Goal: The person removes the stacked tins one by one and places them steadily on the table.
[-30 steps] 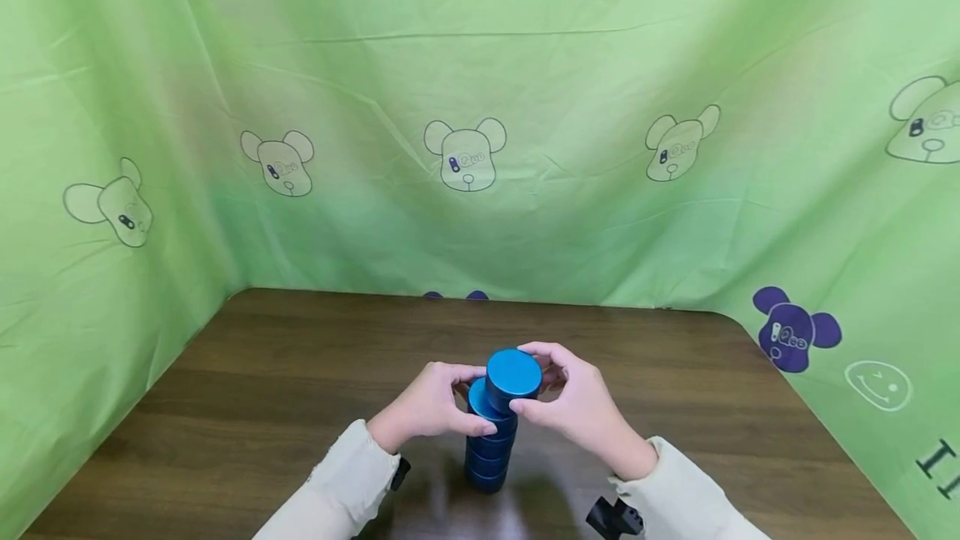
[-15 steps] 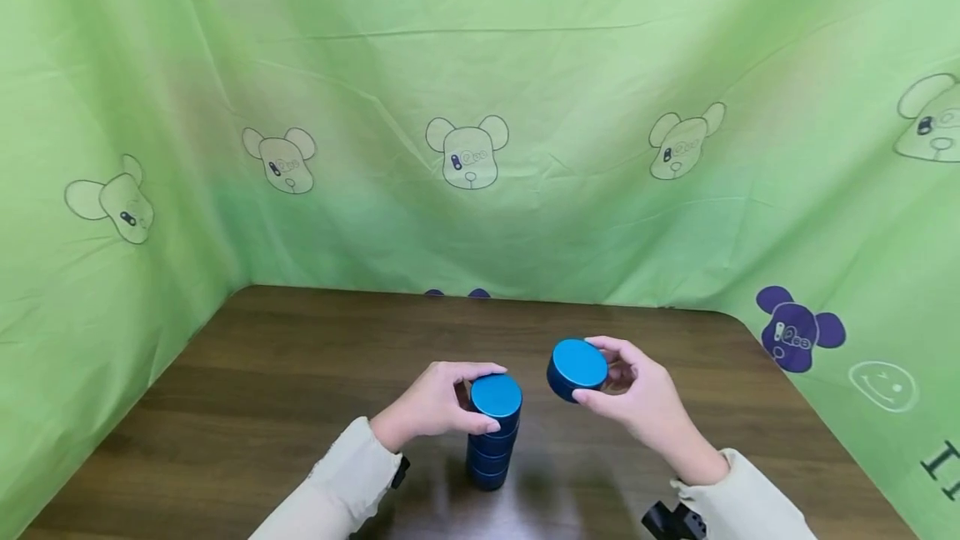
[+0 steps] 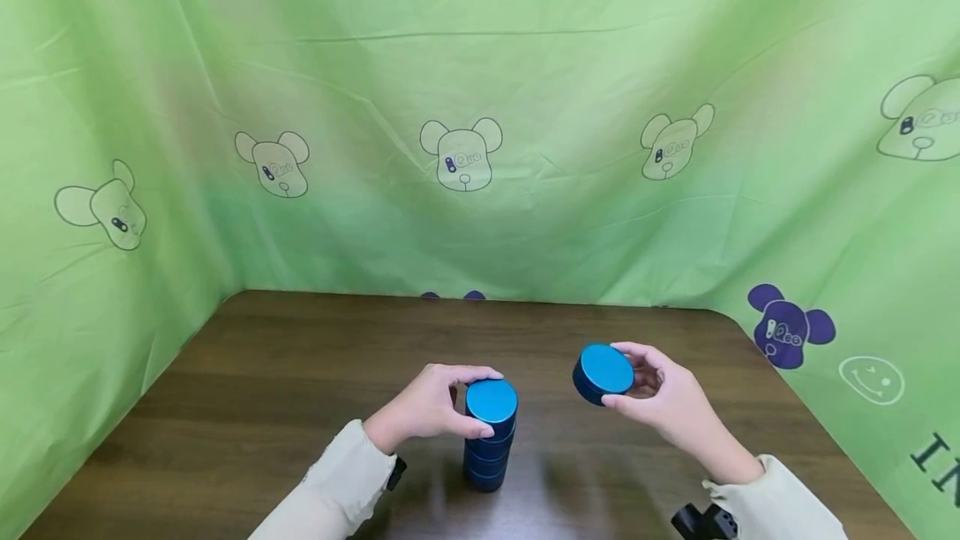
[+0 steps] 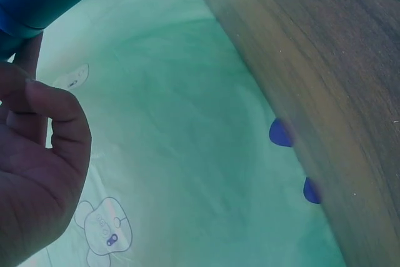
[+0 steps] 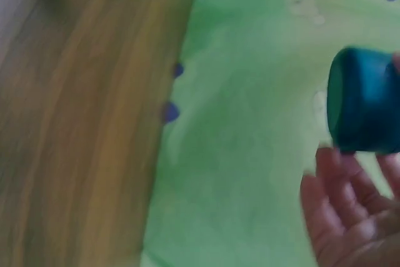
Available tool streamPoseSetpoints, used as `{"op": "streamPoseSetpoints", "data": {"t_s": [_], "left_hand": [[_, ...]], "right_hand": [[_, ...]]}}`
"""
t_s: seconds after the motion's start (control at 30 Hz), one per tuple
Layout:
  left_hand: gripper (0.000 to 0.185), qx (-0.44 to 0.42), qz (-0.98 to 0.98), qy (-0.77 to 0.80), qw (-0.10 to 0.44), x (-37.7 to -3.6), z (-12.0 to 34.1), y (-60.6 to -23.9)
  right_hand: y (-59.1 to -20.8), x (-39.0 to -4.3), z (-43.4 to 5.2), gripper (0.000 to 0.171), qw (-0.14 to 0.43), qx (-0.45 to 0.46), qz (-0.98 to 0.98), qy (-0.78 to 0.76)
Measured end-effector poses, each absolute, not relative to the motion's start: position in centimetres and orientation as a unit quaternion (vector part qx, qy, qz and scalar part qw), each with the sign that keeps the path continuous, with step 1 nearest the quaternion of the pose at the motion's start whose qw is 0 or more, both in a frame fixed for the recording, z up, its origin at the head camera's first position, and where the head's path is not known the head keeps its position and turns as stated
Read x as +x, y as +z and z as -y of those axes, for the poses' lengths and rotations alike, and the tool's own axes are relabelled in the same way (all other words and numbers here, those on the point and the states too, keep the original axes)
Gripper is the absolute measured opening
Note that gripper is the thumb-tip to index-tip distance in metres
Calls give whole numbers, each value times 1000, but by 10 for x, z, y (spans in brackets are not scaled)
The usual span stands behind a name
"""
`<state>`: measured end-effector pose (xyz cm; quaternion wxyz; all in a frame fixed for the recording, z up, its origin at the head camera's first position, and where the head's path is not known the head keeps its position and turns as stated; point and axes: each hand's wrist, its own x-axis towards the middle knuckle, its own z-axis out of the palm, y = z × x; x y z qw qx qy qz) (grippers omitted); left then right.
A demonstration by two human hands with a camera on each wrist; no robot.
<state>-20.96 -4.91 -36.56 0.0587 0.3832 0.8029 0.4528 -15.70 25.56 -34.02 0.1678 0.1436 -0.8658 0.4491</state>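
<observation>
The blue puck [image 3: 603, 373] is in your right hand [image 3: 660, 402], lifted clear above the wooden table [image 3: 300, 390] with its flat face tilted up and toward you. Your fingers curl round its far rim and your thumb pinches the near edge, so the short axis leans rather than standing upright. It lies to the right of the stack of blue pucks [image 3: 489, 436], well apart from it and higher than its top. Your left hand [image 3: 427, 407] is the nearer one to that stack, fingers and thumb wrapped round the uppermost puck while the column stands upright on the table. Green printed cloth [image 3: 480, 107] walls the scene behind
</observation>
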Motion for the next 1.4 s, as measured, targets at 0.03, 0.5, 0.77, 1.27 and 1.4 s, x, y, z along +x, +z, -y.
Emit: {"op": "streamPoseSetpoints", "data": {"t_s": [0.03, 0.5, 0.77, 1.27, 1.4], "left_hand": [[51, 382, -804, 451, 59, -210, 49, -366], [51, 375, -807, 452, 64, -210, 48, -367], [52, 366, -811, 450, 71, -210, 48, -367], [56, 366, -822, 430, 72, -209, 50, -362], [57, 368, -823, 427, 75, -210, 51, -361]], "right_hand": [[-343, -158, -258, 57, 166, 148, 864, 451], [-379, -164, -279, 57, 130, 163, 872, 443], [-388, -169, -291, 55, 27, 236, 859, 453], [-399, -194, -297, 56, -157, 329, 798, 479], [-401, -196, -296, 57, -172, 323, 800, 476]]}}
